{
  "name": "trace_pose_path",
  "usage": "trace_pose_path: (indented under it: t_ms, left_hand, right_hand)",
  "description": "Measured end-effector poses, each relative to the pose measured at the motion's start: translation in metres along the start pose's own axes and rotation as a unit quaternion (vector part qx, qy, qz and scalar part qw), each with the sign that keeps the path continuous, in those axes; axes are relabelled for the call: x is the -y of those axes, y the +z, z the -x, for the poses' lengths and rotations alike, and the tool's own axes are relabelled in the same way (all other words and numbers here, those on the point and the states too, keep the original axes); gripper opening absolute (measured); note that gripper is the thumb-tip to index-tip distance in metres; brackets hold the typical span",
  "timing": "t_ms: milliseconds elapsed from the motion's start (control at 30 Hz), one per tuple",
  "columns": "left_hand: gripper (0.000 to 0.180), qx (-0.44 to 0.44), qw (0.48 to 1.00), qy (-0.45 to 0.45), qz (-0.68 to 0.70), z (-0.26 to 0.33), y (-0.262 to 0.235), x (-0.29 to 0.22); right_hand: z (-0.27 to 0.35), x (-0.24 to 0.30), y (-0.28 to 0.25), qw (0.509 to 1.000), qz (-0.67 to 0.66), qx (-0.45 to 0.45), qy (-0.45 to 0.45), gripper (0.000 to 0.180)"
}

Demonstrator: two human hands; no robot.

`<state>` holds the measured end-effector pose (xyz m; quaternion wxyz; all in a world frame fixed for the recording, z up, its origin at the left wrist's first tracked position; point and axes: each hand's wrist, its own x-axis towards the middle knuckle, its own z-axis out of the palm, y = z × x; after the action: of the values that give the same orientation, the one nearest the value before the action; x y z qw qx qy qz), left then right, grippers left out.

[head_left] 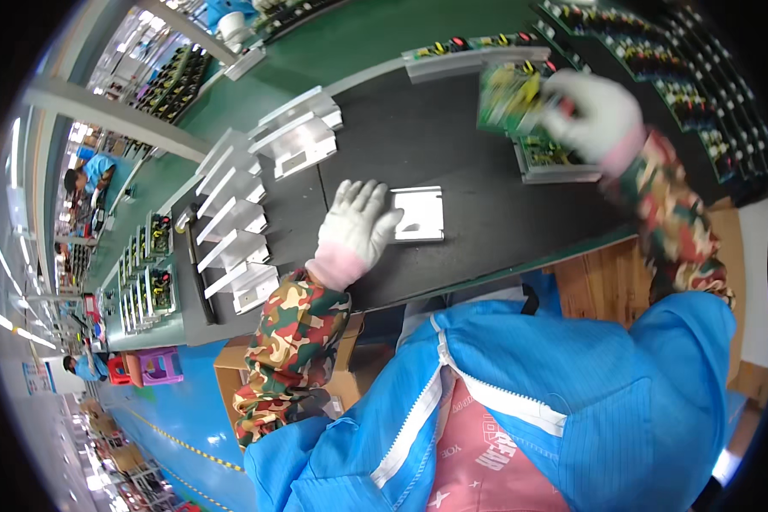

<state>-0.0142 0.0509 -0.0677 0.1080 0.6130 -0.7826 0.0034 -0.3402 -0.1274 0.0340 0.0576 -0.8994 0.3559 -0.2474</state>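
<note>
My left hand (354, 226), in a white glove with a pink cuff, rests on the black mat (384, 128) with its fingers stretched out. Its thumb lies at the left edge of a flat silver metal bracket (422, 213). Farther right, my gloved right hand (593, 119) is closed on the edge of a green circuit board (505, 98), which is held raised and smeared by motion. Beneath that hand, another circuit board (546, 149) sits in a metal bracket on the mat.
Several silver brackets (235, 209) stand in a row on the left, with more brackets (303, 136) behind. A dark-handled tool (198, 264) lies beside them. Circuit boards (674, 77) fill the far right; assembled boards (149, 282) stand at far left. A cardboard box (230, 367) is below the table.
</note>
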Motion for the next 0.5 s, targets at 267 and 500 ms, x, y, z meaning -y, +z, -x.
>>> trace_pose_path:
  t_ms: [267,500]
  left_hand:
    - [0.044,-0.035,0.998,0.028,0.033,-0.005,0.0,-0.002]
    - [0.045,-0.015,1.0,0.003,0.025,-0.003,-0.006,-0.004]
  right_hand:
    - [0.078,0.06,0.085,0.997,0.011,0.066,-0.037,0.023]
    - [0.075,0.067,0.084,0.99,0.011,0.135,-0.032,0.029]
